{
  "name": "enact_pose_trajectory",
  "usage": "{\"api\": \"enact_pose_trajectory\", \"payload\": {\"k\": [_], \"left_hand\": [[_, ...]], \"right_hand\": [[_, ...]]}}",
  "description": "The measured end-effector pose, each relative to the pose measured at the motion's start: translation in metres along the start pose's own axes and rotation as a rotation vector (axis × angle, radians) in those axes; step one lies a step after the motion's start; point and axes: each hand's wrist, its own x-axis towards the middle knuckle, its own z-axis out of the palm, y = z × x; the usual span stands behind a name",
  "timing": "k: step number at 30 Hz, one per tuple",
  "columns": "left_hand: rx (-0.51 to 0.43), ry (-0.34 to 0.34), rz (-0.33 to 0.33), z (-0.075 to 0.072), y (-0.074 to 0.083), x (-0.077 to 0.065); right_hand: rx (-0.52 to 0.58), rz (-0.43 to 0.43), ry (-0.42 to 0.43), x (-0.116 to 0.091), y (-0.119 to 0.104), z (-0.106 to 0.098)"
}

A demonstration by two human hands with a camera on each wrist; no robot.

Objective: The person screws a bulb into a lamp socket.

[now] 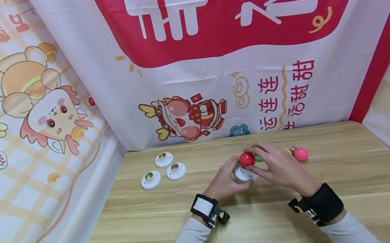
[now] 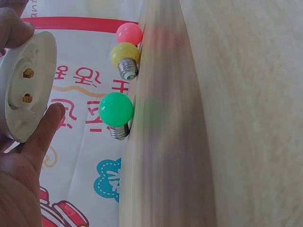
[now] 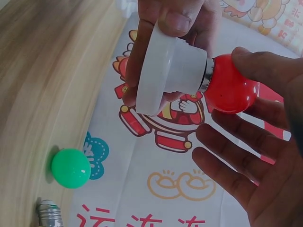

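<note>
My left hand (image 1: 226, 181) grips a white round lamp socket (image 3: 156, 71) by its base, raised off the table. In the left wrist view the socket's underside with two brass screws faces the camera. A red light bulb (image 3: 232, 84) sits in the socket's mouth, a strip of its metal cap showing at the rim. The thumb and index finger of my right hand (image 1: 282, 167) pinch the red bulb's globe, while the other fingers spread beneath it. Beyond the hands lie a green bulb (image 2: 116, 109), a yellow bulb (image 2: 125, 56) and a pink bulb (image 1: 301, 154).
Three more white lamp sockets (image 1: 164, 159) stand in a group on the back left of the wooden table (image 1: 138, 227), their brass-lined mouths up. A printed cloth (image 1: 188, 69) hangs along the table's back edge, and another hangs on the left.
</note>
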Motion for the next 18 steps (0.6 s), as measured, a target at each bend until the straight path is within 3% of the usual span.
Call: {"api": "enact_pose_trajectory", "payload": {"k": [8,18], "left_hand": [[0.010,0.009,0.012,-0.0008,0.0004,-0.0006],[0.007,0.001,-0.034,-0.0028,0.0030,-0.0010]], "right_hand": [[-0.004,0.005,-0.014,-0.0008,-0.0008,-0.0009],[0.050,-0.031,-0.047,-0.0013,-0.0017,-0.0042]]}}
